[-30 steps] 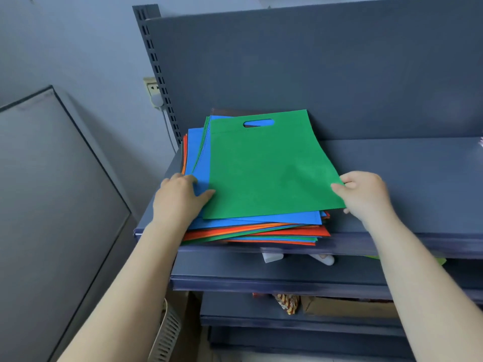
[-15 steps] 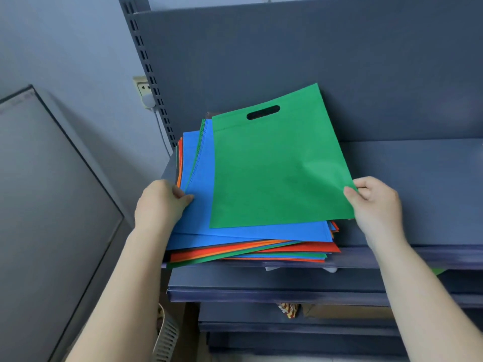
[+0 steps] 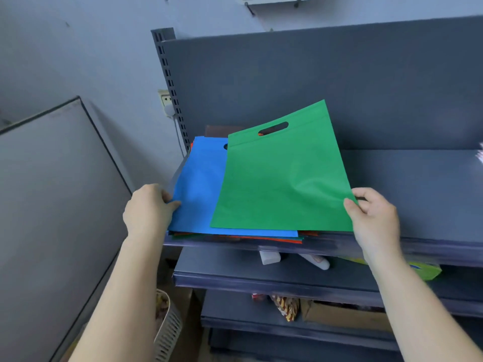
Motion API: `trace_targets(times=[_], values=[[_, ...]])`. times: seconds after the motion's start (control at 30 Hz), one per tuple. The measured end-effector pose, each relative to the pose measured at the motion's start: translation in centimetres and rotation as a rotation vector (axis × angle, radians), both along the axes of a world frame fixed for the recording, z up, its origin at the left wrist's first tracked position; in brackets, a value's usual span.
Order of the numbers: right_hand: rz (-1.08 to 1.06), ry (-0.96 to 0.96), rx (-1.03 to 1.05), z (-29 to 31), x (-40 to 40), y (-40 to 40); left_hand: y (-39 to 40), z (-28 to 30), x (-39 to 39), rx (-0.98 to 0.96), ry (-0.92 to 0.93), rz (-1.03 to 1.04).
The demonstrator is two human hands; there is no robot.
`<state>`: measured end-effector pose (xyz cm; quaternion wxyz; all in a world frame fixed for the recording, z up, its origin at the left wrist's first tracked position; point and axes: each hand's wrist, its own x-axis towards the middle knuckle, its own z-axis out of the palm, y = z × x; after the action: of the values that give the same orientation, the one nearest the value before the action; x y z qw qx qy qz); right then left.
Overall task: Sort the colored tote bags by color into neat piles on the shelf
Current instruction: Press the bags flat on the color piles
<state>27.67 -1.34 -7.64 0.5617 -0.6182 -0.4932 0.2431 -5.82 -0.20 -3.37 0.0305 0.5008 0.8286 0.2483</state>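
a grey panel (image 3: 52,205) leans against the wall on the left. a wall socket (image 3: 165,100) sits beside the slotted upright (image 3: 170,82). lower down stand a slatted basket (image 3: 168,327), a cardboard box (image 3: 339,316), a patterned packet (image 3: 286,307) and a white object (image 3: 269,257).

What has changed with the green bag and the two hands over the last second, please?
The right hand has lifted the green bag by its corner and swung it rightward off the stack. The left hand has shifted to grip the blue bag. The stack stays on the shelf.
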Motion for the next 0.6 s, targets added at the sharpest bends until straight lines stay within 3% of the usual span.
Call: trace_targets(times=[0.2,0.4,0.6], values=[[0.103,0.109,0.016,0.1,0.6,-2.8,-3.8,-0.3,0.5,0.345,-0.119,-0.103],[0.204,0.398,0.058,0.1,0.1,-5.9,-10.3,-0.7,2.2,0.681,-0.447,0.046],[0.389,0.651,0.005,0.7,-1.1,-9.7,-19.0,-2.3,3.6,0.873,-0.608,0.236]])
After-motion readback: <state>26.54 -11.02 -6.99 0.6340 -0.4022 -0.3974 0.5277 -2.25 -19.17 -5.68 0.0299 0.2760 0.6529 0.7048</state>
